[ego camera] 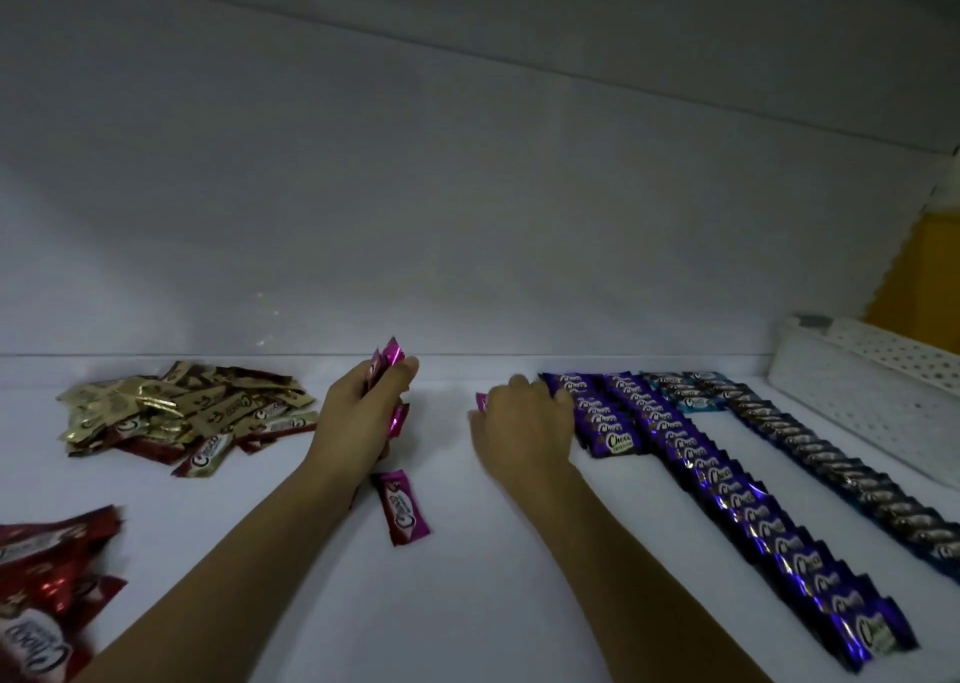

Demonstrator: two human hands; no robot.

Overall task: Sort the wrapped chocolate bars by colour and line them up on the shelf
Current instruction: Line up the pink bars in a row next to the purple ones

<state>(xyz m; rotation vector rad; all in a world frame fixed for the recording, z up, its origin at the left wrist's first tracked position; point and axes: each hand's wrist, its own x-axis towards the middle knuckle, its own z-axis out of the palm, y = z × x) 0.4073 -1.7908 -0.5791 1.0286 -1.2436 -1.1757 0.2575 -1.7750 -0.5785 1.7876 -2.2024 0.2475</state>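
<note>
- Your left grip (366,412) is closed round a pink bunch (387,363) of bars, whose ends stick up past the fingers. Holding them as a stock keeps the supply beside the gap you are filling.
- Your right grip (519,430) is curled down on the shelf (467,604), with its fingers against the short purple row (602,422). A single pink bar (481,402) peeps out at its left side, so it seems to hold that bar, though most of the bar is hidden.
- I judge you are beginning a pink line just left of the purple, so each colour gets its own lane.
- One loose pink bar (402,507) lies flat near your left forearm, not yet gathered.
- The long purple row (753,521), light blue row (683,394) and dark blue row (841,469) lie overlapped like tiles, running front to back.
- The gold pile (182,412) and the red bars (47,594) at the left are unsorted heaps.
- A white basket (872,386) stands at the right.
</note>
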